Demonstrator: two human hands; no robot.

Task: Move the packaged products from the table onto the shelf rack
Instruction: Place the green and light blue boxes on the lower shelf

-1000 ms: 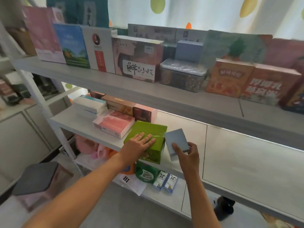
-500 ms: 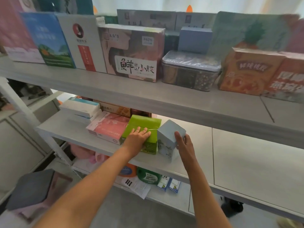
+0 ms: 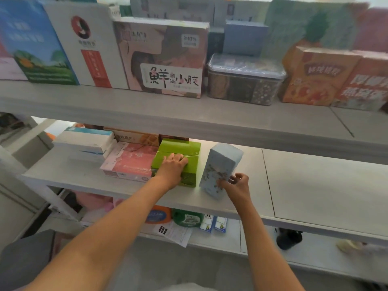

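Since 0.5 s ago the blue-grey box [image 3: 220, 169] has been stood taller on the middle shelf [image 3: 315, 185], and the right hand [image 3: 235, 185] has been slid from its side to its lower front corner. That hand is seen half open, fingertips curled lightly against the box's near face; whether a real pinch is held cannot be told. The left hand [image 3: 173, 164] is laid flat, fingers straight, on the green box [image 3: 178, 158], which is kept pressed beside the pink box [image 3: 131, 160].

The step in hand is judged to be the settling of 2 products. The blue-grey box stands apart from the green one and near the shelf's front edge, so it would best be nudged back squarely before release, with the push kept low to avoid tipping.

Bare grey board is left to the right. Large cartons and a clear lidded tub [image 3: 245, 80] are ranged on the upper shelf [image 3: 189, 114]; small packs lie on the bottom shelf.
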